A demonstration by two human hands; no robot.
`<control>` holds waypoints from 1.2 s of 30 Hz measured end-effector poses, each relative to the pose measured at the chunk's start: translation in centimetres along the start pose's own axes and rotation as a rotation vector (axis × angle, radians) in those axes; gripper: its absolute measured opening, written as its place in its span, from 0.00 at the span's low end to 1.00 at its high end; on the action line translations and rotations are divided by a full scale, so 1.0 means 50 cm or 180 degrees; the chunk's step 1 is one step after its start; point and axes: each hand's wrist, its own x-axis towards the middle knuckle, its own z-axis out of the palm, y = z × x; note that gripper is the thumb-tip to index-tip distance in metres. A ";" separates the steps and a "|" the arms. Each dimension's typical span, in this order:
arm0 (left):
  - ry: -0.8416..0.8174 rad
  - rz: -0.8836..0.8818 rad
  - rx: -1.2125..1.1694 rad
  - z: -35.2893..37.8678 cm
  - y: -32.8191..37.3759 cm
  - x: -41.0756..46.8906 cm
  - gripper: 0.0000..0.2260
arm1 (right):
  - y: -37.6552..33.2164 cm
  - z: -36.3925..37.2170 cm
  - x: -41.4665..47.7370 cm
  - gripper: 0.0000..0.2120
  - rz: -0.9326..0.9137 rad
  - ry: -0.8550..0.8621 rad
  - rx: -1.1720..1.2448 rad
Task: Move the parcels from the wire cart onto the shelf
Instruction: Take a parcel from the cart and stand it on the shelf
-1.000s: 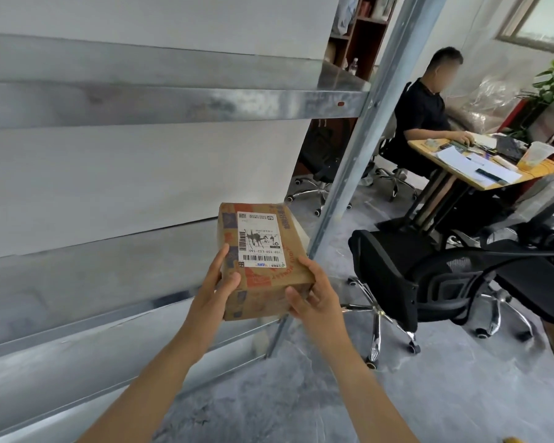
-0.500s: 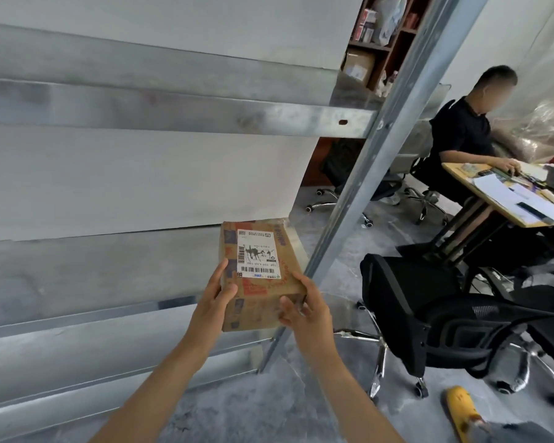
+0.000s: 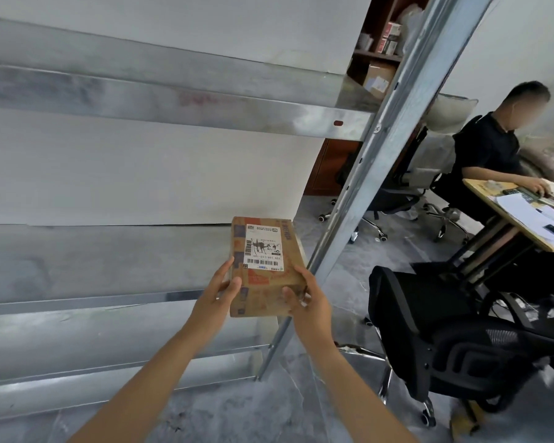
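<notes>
1. The upright post, a grey metal leg at the right end of the shelf, runs slanted through the view from top right down to the floor.
2. The parcel, a flat brown cardboard box, is just left of the post, over the right end of the middle shelf level. Its far end reaches in above the shelf board and its near end sticks out past the front edge. It cannot be told whether its underside touches the board.
3. A white label with barcodes faces up on the parcel's top, on the half farther from the person.
4. The left hand grips the parcel on the side away from the post, with fingers curled against that edge and the thumb near the top face.
5. The right hand grips the near corner on the side facing the post, thumb pressed on top and fingers wrapped round the edge.
6. Left of the post and higher up, the upper shelf spans the view in front of a white wall.
7. Right of the post stands a black office chair.
8. Farther right of the post, a person in a dark shirt sits at a desk covered with papers.
9. Behind the post, near its top, a brown bookcase holds boxes.
</notes>
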 end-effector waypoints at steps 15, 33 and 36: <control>0.0597 -0.0029 0.0042 0.063 -0.007 0.054 0.23 | -0.006 -0.024 0.075 0.23 0.0053 -0.0277 -0.2299; 0.1184 -0.0120 0.2303 -0.224 0.044 -0.052 0.22 | -0.201 0.100 0.077 0.23 -0.0597 -0.1182 -0.2625; 0.1654 -0.0379 0.2609 -0.327 0.043 -0.149 0.28 | -0.234 0.190 0.048 0.21 -0.0995 -0.1673 -0.2557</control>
